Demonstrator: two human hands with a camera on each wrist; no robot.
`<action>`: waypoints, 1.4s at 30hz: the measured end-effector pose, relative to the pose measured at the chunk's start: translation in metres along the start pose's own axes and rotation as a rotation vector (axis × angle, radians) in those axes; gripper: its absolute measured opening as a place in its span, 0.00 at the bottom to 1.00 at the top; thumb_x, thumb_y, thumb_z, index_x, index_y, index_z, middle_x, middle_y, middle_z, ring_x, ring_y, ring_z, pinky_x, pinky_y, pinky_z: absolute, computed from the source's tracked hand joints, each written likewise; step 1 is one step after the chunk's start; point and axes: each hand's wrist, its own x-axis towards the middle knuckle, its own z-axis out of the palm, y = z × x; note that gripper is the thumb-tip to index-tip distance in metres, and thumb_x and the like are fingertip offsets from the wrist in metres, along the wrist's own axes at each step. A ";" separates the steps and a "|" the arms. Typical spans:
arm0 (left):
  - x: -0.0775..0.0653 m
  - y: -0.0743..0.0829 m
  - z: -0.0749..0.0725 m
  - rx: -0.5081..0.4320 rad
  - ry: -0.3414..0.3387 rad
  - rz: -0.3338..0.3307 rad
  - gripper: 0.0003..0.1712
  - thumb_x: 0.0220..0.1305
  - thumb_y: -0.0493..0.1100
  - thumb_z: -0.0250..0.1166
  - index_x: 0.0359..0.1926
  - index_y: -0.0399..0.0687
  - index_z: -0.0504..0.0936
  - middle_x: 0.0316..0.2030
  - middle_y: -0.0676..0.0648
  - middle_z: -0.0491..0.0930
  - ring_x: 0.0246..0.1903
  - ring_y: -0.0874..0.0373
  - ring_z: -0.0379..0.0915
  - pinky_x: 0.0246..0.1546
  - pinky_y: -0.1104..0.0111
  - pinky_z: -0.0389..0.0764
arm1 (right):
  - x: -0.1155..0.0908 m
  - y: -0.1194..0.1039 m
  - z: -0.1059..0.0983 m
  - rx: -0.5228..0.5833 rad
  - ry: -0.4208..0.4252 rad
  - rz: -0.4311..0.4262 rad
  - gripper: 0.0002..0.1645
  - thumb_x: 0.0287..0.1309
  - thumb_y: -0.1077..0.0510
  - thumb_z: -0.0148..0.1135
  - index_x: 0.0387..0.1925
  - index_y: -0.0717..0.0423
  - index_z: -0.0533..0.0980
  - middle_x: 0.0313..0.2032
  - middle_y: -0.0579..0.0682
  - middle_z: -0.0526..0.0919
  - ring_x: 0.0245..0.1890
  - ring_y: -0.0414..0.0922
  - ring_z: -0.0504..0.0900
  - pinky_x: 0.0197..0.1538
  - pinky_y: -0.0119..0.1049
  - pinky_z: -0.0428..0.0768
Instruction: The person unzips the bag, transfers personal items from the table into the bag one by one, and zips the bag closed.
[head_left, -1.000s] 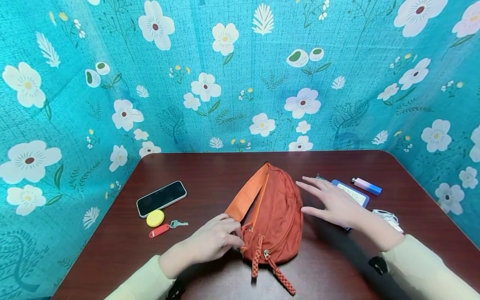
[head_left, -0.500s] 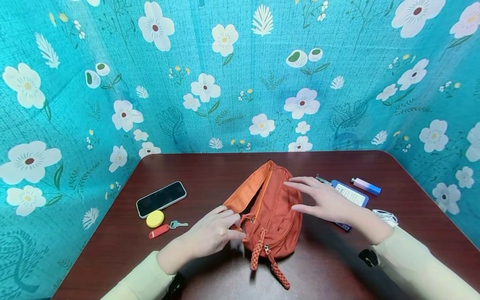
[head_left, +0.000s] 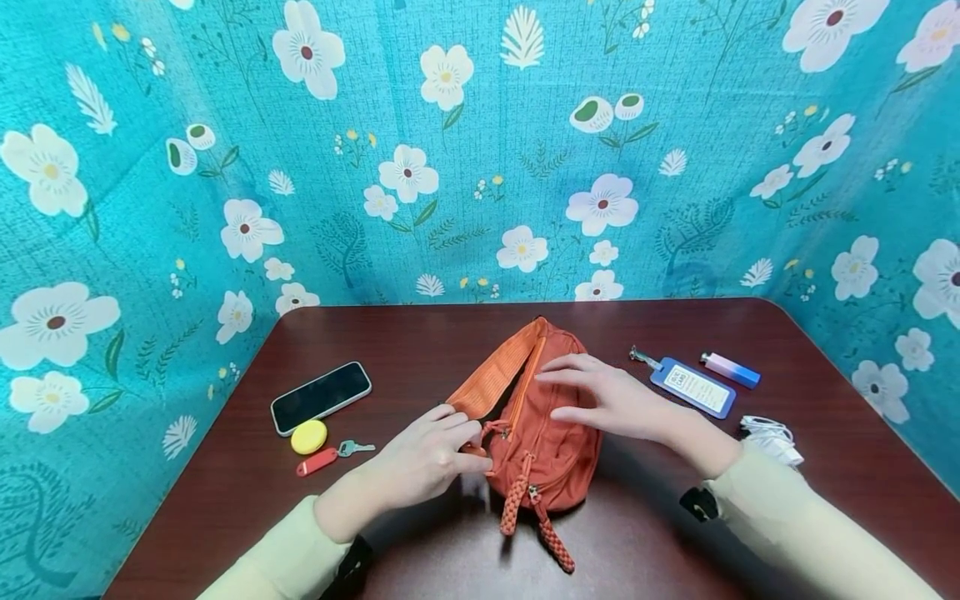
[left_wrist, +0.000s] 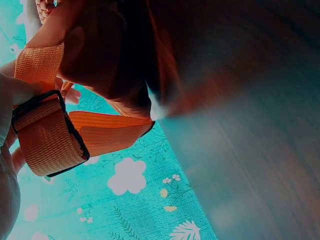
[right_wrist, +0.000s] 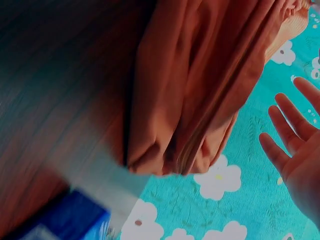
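Note:
A rust-orange sling bag (head_left: 547, 467) stands on the table, its braided zipper pulls (head_left: 514, 500) hanging toward the front. Its ribbed orange strap (head_left: 495, 379) loops down the left side. My left hand (head_left: 420, 458) holds the strap at the bag's lower left; the left wrist view shows the folded webbing (left_wrist: 50, 142) with its black-edged adjuster beside the thumb. Fingers spread, my right hand (head_left: 615, 400) is over the bag's right side. In the right wrist view that right hand (right_wrist: 300, 150) appears apart from the cloth, with nothing in it.
On the left lie a phone (head_left: 321, 398), a round yellow item (head_left: 309, 437) and a key (head_left: 352, 448) with a red tag (head_left: 317, 462). To the right are a blue card holder (head_left: 693, 387), a pink-blue lighter-like stick (head_left: 730, 370) and a white cable bundle (head_left: 772, 440).
My right hand has moved left from beside the bag to over it, uncovering the card holder. The bag has shifted slightly, with its top tilting; my left hand stays at the strap.

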 end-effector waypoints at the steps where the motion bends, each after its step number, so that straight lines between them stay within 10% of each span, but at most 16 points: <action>1: 0.000 0.000 0.000 0.001 0.004 0.003 0.13 0.56 0.36 0.71 0.37 0.61 0.88 0.28 0.54 0.68 0.31 0.59 0.66 0.37 0.67 0.66 | 0.003 -0.001 0.002 0.019 0.000 -0.015 0.29 0.58 0.45 0.68 0.60 0.49 0.77 0.58 0.44 0.74 0.57 0.42 0.70 0.53 0.43 0.75; 20: -0.002 -0.002 0.004 -0.022 0.003 -0.007 0.12 0.55 0.37 0.73 0.38 0.60 0.89 0.30 0.54 0.71 0.33 0.60 0.67 0.38 0.68 0.67 | 0.020 -0.008 0.025 0.082 -0.025 -0.119 0.23 0.62 0.47 0.65 0.56 0.50 0.79 0.53 0.44 0.77 0.54 0.43 0.73 0.54 0.44 0.75; 42: -0.001 0.000 -0.002 0.195 0.003 0.155 0.14 0.59 0.35 0.67 0.43 0.58 0.87 0.32 0.53 0.72 0.35 0.58 0.67 0.41 0.65 0.67 | 0.033 -0.023 0.040 0.122 -0.124 -0.099 0.18 0.62 0.41 0.61 0.46 0.44 0.84 0.46 0.39 0.78 0.49 0.38 0.72 0.52 0.39 0.75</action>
